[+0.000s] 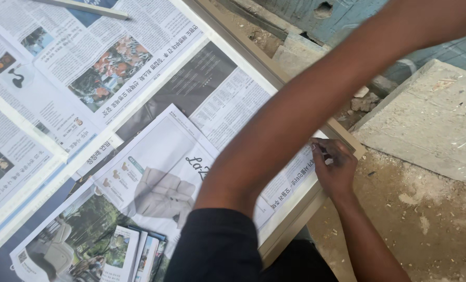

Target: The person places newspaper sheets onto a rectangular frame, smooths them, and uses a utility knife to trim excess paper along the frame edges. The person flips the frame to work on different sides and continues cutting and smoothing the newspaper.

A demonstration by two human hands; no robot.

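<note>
Your right hand [334,169] has its fingers curled in tight, pinching something small and dark at the tips. It's too tiny to tell what it is. The hand is pressed onto the corner of the newspaper sheet [201,151], right where that sheet meets the pale frame edge [290,224].

Your left hand is out of view past the top right, so you can't tell what its fingers are doing. Only the left forearm [306,109] shows, crossing over the sheets from the black sleeve [214,245].

More newspaper sheets overlap to the left, covering the whole flat surface. The frame edge runs diagonally, and past it on the right there's open dusty ground [426,224], a concrete slab [426,120] and some rubble [366,99] near the blue wall [295,13].
</note>
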